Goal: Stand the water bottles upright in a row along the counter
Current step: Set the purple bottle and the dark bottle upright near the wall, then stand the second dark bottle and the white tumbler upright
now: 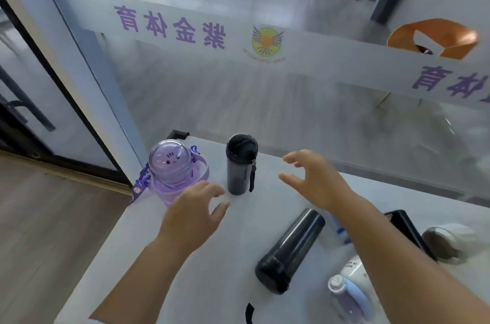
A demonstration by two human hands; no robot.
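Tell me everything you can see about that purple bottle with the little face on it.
The purple bottle stands upright at the counter's left far corner, near the glass wall. It looks like translucent lilac plastic, squat, with a clear domed lid showing a small cartoon face. A purple patterned strap hangs off its left side. The left hand hovers just in front; whether it touches is unclear.

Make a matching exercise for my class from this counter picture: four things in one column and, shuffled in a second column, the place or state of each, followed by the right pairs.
Things
1. purple dome-lid bottle
2. dark bottle with strap
3. large black bottle
4. left hand

Places or states
A. lying on its side, near the middle of the counter
B. open, empty, fingers spread just in front of the purple bottle
C. upright at the counter's far left corner
D. upright, just right of the purple bottle

Pairs: 1-C, 2-D, 3-A, 4-B
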